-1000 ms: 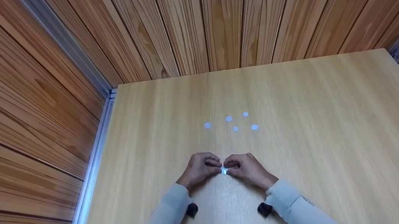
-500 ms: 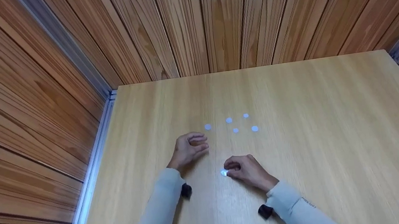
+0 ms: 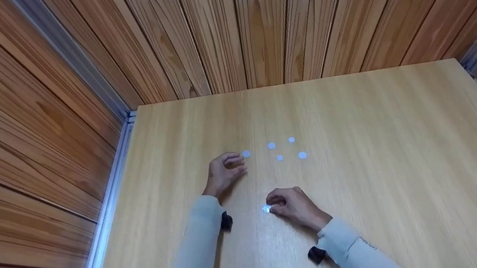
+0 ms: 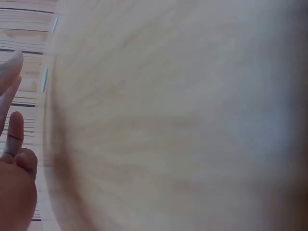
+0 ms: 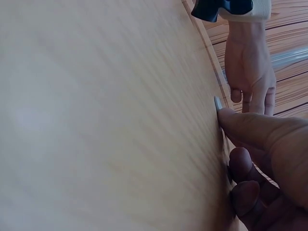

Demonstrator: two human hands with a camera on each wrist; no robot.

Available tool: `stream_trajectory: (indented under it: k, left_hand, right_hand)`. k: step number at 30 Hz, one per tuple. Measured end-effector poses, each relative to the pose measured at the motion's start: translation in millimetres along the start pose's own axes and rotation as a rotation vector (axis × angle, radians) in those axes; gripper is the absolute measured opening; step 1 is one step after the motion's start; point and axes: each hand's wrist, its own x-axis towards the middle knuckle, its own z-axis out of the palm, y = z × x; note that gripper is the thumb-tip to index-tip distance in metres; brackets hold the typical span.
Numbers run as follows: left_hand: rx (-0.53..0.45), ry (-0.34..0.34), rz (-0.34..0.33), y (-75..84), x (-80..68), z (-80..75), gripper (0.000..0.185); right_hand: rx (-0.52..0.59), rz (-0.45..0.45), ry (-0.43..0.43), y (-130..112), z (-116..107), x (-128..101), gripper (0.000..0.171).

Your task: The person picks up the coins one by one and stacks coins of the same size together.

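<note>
1. Your right hand point(image 3: 294, 205) curls its thumb and fingers together and pinches the small bright piece point(image 3: 266, 208), which sits at 9 o'clock from that hand, low at the table point(image 3: 384, 156).
2. Your left hand point(image 3: 224, 173) curves its fingers with the thumb held apart, nothing visible between them. The leftmost disc point(image 3: 246, 153) lies just beside those fingertips, at 1 o'clock; you cannot tell whether they touch.
3. A second ago both your hands meet at the bright piece; now the left is away, at 10 o'clock from the right. Likely the right alone steadies the piece, leaving the left free.
4. Four other discs point(image 3: 272, 145) lie apart, toward 1 o'clock from the bright piece, untouched.
5. Your right wrist view shows the piece thin and edge-on against your thumb tip, detail lost to glare from the head. Your left wrist view shows fingers at 9 o'clock and blurred table.
</note>
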Motion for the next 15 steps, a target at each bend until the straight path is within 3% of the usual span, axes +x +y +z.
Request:
stream_trajectory:
  k: [3, 4, 11, 15]
  left_hand:
    - [0.243, 0.028, 0.112, -0.9, 3.8, 2.1, 0.034]
    - [0.260, 0.034, 0.126, -1.2, 5.1, 2.6, 0.033]
    - [0.185, 0.030, 0.131, -3.3, 11.0, 2.7, 0.037]
    - [0.219, 0.022, 0.134, -2.6, 15.1, 0.2, 0.038]
  right_hand:
    - [-0.004, -0.001, 0.001, 1, -1, 0, 0.018]
    - [-0.007, 0.001, 0.002, 1, -1, -1, 0.018]
    - [-0.013, -0.032, 0.025, 1, 1, -1, 0.017]
    - [-0.008, -0.021, 0.022, -1, 1, 0, 0.016]
